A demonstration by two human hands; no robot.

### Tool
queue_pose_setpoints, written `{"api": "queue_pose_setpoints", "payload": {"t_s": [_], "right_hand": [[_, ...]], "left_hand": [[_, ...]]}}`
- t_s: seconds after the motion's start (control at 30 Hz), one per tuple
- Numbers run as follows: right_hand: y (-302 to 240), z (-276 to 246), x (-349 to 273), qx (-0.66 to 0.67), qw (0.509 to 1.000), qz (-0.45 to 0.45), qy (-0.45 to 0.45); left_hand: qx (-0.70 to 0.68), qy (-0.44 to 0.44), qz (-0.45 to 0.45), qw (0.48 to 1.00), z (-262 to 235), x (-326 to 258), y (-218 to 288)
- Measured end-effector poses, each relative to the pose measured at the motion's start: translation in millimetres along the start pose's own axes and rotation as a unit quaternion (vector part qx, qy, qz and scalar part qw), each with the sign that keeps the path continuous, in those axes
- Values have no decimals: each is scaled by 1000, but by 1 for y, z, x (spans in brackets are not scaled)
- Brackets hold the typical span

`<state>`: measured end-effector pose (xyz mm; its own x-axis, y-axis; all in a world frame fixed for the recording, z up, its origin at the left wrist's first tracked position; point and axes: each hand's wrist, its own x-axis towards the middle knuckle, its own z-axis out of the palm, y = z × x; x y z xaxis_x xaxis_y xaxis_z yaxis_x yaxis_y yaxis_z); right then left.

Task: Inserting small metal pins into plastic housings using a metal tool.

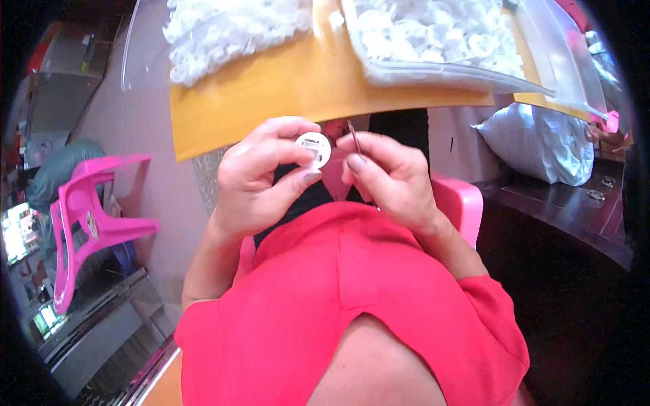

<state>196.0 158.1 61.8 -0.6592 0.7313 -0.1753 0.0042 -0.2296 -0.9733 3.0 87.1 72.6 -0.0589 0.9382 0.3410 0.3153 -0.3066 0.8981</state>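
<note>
My left hand (pixel 261 177) pinches a small round white plastic disc (pixel 314 149) between thumb and fingers, its face with a rectangular slot turned up. My right hand (pixel 389 177) holds a thin metal tool (pixel 355 137), like tweezers or a pin, its tip raised just right of the disc. Both hands hover above my lap, in front of the near edge of a yellow-orange table (pixel 284 91).
Two clear plastic bags of several small white parts lie on the table, one at the left (pixel 227 30) and one at the right (pixel 440 37). A pink plastic stool (pixel 91 223) lies tipped at left. A white sack (pixel 542 139) rests on a dark bench (pixel 569 210) at right.
</note>
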Motion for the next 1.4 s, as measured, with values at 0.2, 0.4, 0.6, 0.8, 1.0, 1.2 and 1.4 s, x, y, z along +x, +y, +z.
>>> {"api": "queue_pose_setpoints", "payload": {"t_s": [0.2, 0.4, 0.6, 0.8, 1.0, 1.2, 1.4], "right_hand": [[8, 32, 15, 52, 999, 14, 2], [12, 41, 18, 7, 998, 9, 56], [17, 42, 28, -95, 992, -54, 62], [24, 29, 32, -327, 922, -204, -34], [28, 31, 34, -384, 892, -228, -72], [27, 32, 35, -401, 884, -223, -85], [28, 34, 36, -335, 914, -215, -80]], "left_hand": [[-77, 43, -67, 994, 4, -28, -19], [-382, 127, -149, 903, 19, -36, -45], [-396, 152, -166, 890, 13, -41, -59], [-333, 138, -137, 922, -4, -43, -70], [-332, 130, -128, 926, -5, -42, -72], [-338, 123, -126, 925, -5, -44, -74], [-361, 115, -146, 914, -6, -43, -71]]}}
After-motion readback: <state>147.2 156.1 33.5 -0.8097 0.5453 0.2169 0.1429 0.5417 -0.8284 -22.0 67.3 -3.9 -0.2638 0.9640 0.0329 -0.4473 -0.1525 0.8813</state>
